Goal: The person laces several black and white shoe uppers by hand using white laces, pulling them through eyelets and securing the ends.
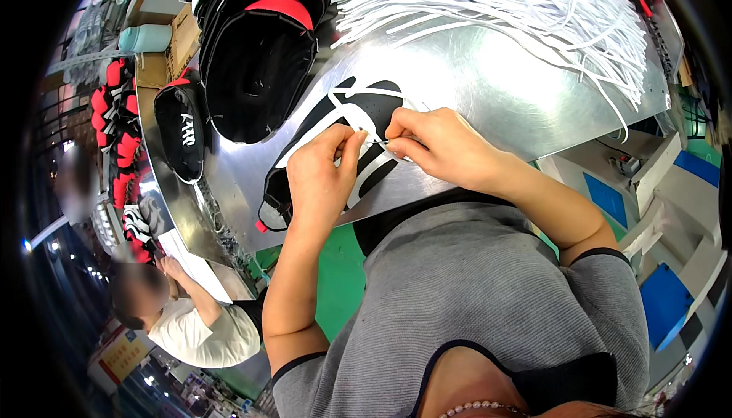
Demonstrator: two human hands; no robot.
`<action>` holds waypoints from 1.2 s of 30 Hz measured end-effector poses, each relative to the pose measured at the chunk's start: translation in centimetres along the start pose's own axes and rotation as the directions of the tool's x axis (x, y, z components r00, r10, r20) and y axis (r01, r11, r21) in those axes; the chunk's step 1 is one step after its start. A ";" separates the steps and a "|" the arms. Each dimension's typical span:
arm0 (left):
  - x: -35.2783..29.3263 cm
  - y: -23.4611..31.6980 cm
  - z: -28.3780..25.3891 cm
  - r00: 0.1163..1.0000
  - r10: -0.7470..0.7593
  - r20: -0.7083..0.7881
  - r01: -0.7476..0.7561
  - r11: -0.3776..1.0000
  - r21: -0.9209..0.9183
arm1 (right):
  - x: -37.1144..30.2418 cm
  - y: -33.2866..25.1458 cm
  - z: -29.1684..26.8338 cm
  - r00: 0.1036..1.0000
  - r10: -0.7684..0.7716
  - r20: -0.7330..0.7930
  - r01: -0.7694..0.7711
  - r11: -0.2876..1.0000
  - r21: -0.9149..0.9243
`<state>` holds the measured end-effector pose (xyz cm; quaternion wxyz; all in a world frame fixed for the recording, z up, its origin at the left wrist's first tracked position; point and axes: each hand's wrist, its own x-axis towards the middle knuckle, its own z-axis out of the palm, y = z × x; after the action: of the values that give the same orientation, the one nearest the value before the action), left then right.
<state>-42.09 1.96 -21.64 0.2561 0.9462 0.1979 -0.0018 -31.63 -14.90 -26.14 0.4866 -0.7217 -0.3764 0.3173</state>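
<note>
A black-and-white shoe upper (381, 104) lies aslant on the metal bench (488, 83), at the frame's centre. Above it, the left hand (324, 174) and right hand (444, 146) each pinch white lace (369, 91), thumb against finger. Loose laces (503, 14) heap at upper right.

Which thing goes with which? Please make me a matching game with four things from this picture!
Things:
1. Bottle
2. Shoe piece
3. Pile of laces
4. Shirt of the person wearing the camera

Clues:
A. Grey with dark edges
B. White, heaped on the metal table
C. Pale blue-green
D. Black with white strips, at the fingers of the left hand and right hand

Right pairs: 1-C, 2-D, 3-B, 4-A
</note>
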 end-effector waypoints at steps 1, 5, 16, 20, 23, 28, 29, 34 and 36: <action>0.0 -0.3 0.0 0.998 0.057 -0.004 -0.057 0.996 -0.076 | 0.1 -0.1 0.2 1.000 0.006 -0.001 -0.006 1.000 -0.020; -0.6 -1.0 0.4 0.976 0.220 -0.012 -0.216 0.947 -0.237 | 0.5 -0.3 1.9 0.994 -0.035 -0.106 0.017 0.985 -0.170; -4.7 -1.9 -1.0 0.880 0.464 -0.102 -0.437 0.875 0.207 | -3.3 -3.4 -6.7 0.988 0.135 0.073 -0.140 0.987 0.078; -5.0 -0.6 -1.0 0.776 0.623 -0.093 -0.593 0.773 0.226 | 1.0 -0.3 -6.2 0.983 0.087 -0.165 -0.015 0.917 0.398; -4.1 -1.7 -2.1 0.931 0.361 -0.049 -0.363 0.930 -0.057 | 1.7 -0.9 -3.2 0.988 0.117 -0.101 -0.089 0.965 0.245; -3.0 -6.4 -2.9 0.752 -0.044 0.658 0.520 0.653 -0.550 | 1.2 -1.5 -0.7 0.963 0.040 -0.266 0.031 0.966 0.255; -2.4 -5.5 -3.6 0.706 -0.053 0.706 0.566 0.641 -0.518 | 1.2 -0.8 -0.3 0.964 0.007 -0.267 0.056 0.972 0.228; -0.7 -4.4 -2.3 0.681 0.004 0.733 0.607 0.556 -0.567 | 1.4 -0.8 0.1 0.959 0.122 -0.254 -0.037 0.948 0.315; -0.2 -4.5 -1.7 0.672 0.015 0.740 0.633 0.508 -0.584 | 1.4 -0.7 0.0 0.955 0.200 -0.221 -0.106 0.921 0.374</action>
<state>-44.13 6.31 -22.36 0.7043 0.5938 0.2513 -0.2968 -31.05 -13.58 -25.61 0.6276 -0.6831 -0.1885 0.3223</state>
